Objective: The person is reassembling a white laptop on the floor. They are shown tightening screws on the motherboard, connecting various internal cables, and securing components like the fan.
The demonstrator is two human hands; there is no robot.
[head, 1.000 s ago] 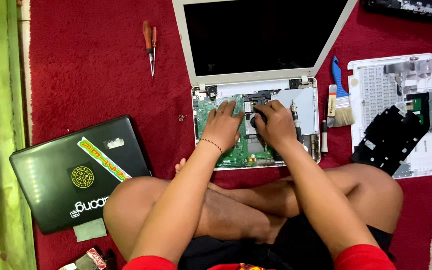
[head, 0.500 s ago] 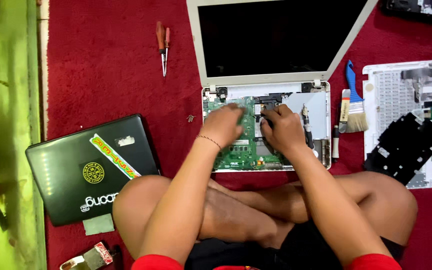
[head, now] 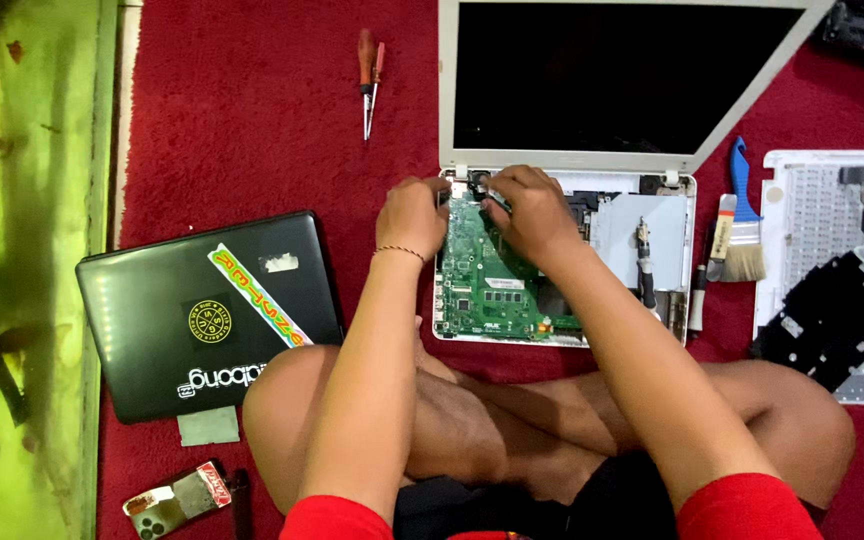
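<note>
Centre frame: our left hand [head: 412, 213] and right hand [head: 532, 212] rest on the top edge of the green circuit board [head: 482, 285] in the opened white laptop [head: 652, 225]. Fingers curled; whether either grip pinches anything, we cannot tell. Brush [head: 742, 235] right, screwdrivers [head: 369, 80] upper left, black laptop [head: 207, 310] lower left. Forearms hide the board's lower edge.

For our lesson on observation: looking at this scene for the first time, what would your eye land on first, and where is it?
The opened laptop at top centre stands out first, its green motherboard laid bare, with the left hand and right hand working at its upper edge near the hinge. A closed black laptop with stickers lies to the left on the red carpet. A blue-handled brush lies to the right.
</note>
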